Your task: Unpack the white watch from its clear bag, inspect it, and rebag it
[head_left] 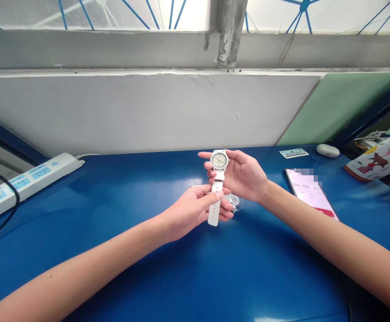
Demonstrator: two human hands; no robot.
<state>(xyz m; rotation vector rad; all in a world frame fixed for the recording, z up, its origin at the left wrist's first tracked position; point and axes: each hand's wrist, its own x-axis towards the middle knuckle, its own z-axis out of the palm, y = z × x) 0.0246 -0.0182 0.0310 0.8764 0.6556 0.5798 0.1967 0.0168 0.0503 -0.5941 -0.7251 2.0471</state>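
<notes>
A white wristwatch with a round pale dial is held up above the blue table, its strap hanging down toward me. My left hand is closed on the lower, holed part of the strap, thumb on top and fingers behind. Around the watch head and upper strap curl the fingers of my right hand, its palm turned up. Behind my hands lies a small clear plastic item, partly hidden, so I cannot make out what it is.
On the blue table, a white power strip with a black cable lies left. To the right are a phone showing a timer, a small card, a white rounded case and a printed box. A wall stands behind.
</notes>
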